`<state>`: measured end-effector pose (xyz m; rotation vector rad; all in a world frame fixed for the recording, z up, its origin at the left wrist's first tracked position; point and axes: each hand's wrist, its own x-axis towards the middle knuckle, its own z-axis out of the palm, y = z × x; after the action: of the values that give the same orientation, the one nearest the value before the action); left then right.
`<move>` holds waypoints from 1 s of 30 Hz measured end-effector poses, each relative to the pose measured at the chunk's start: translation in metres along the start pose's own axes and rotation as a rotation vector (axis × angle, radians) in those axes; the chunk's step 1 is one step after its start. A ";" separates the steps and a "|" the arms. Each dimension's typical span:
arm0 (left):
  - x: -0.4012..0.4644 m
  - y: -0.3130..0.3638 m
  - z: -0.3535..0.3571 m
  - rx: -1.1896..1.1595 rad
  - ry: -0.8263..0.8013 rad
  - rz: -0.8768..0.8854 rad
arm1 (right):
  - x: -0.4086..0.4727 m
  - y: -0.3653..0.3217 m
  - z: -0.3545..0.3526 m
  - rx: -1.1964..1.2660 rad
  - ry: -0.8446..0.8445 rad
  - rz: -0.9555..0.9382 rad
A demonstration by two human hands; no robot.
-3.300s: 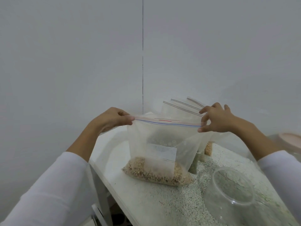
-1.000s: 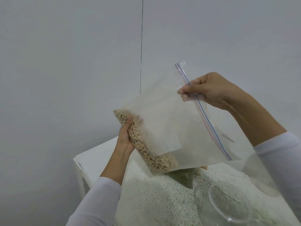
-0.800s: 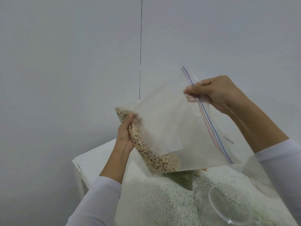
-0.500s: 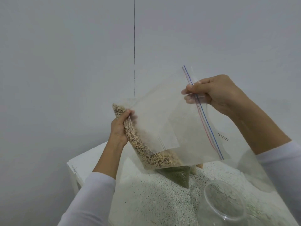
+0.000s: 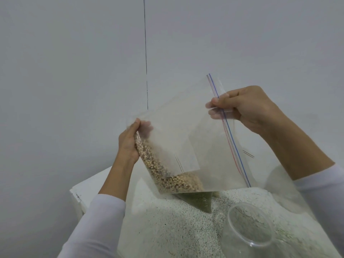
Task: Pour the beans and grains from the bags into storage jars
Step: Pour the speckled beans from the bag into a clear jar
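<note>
A clear zip bag (image 5: 189, 138) hangs tilted in the air above the table, its red-and-blue zip strip on the right. Pale speckled beans (image 5: 167, 175) lie heaped in its lower left corner. My left hand (image 5: 128, 142) grips the bag's bottom edge at the left. My right hand (image 5: 243, 107) pinches the zip edge at the upper right. A clear, open storage jar (image 5: 249, 229) stands on the table below and to the right of the bag.
The speckled white table (image 5: 167, 229) has its left corner near a white wall. A bag of green grains (image 5: 201, 200) lies behind the held bag. Another clear bag (image 5: 284, 194) sits at the right under my right arm.
Since the bag stood on the table, I have lifted and tilted it. In the last second the beans slid down toward the lower corner, and both hands shifted slightly.
</note>
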<state>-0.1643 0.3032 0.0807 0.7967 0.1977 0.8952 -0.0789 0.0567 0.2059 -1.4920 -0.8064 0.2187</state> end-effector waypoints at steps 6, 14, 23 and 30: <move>-0.002 0.010 0.003 0.047 -0.114 0.051 | -0.008 0.002 -0.012 -0.245 0.066 -0.080; -0.003 0.020 0.015 0.136 -0.130 0.098 | -0.015 0.000 -0.022 -0.306 0.072 -0.061; -0.011 0.035 0.024 0.260 -0.163 0.140 | -0.032 0.005 -0.031 -0.252 0.144 -0.059; -0.024 0.029 0.039 0.228 -0.207 0.106 | -0.052 0.013 -0.045 -0.215 0.164 -0.014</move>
<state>-0.1790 0.2749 0.1242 1.1140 0.0769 0.8925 -0.0858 -0.0091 0.1813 -1.6817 -0.7251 -0.0019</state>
